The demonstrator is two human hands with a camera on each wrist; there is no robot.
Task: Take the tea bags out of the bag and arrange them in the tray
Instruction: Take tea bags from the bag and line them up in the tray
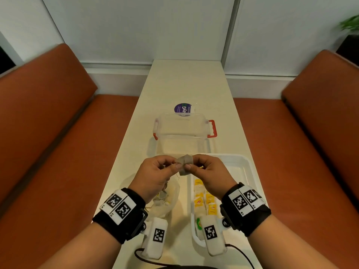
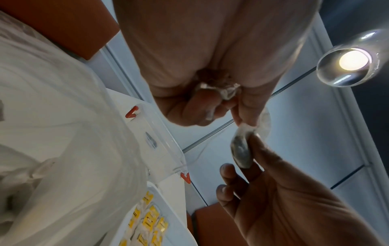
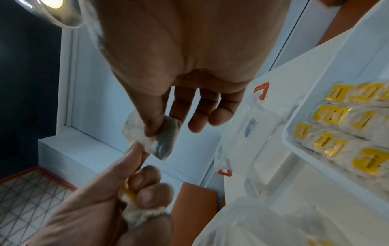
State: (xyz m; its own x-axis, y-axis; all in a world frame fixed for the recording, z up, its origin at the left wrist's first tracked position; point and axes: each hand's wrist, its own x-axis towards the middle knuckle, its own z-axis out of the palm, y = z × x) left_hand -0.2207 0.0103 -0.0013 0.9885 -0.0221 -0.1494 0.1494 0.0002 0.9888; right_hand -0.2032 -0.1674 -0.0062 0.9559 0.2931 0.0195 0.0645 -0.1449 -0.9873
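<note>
a: while i've got both hands up, left hand [image 1: 155, 171] and right hand [image 1: 206, 171] together pinch one tea bag [image 1: 184, 164] above the tray [image 1: 245, 164].
b: step?
a: separating it, i think; left also clutches more bags. next: lay it in the far, bare part.
b: containers?
a: tray holds yellow-tagged rows near me; plastic bag [image 1: 167, 200], left, still has some.

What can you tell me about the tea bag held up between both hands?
The tea bag is a small grey-white paper pouch, translucent, with dark tea showing through. It hangs in the air above the table, between the plastic bag and the white tray. The right hand pinches it with thumb and fingers; the left hand pinches its other edge.
</note>
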